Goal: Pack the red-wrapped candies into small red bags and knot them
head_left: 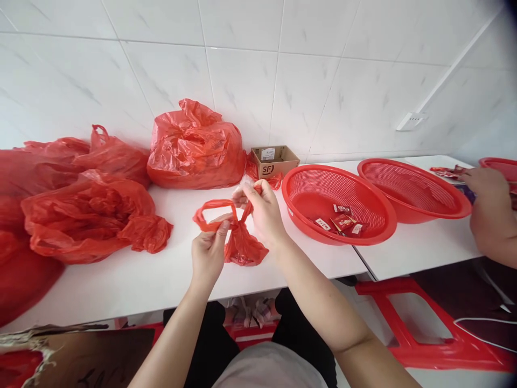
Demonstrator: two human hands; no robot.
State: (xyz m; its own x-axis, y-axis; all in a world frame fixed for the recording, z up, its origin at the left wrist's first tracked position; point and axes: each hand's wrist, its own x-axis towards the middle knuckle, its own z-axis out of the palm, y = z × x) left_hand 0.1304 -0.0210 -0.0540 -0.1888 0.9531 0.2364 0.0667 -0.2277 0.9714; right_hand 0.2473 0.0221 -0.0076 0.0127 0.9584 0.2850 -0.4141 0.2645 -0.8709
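Between my hands is a small red plastic bag (245,245), its filled lower part hanging just over the white table (181,275). My left hand (210,245) pinches one handle loop, which stands open as a ring. With closed fingers my right hand (262,207) grips the other twisted handle above the gathered neck. What the bag contains is hidden by the red plastic. Just right of my right hand, a red mesh basket (382,221) holds several small wrapped packets (343,221).
Large red bags, one full (197,145) and one crumpled (89,221), lie at the left and back. An SF cardboard box (274,161) stands by the wall. A second red basket (416,207) and another person's hand (487,186) are at right. Below is a red stool (404,323).
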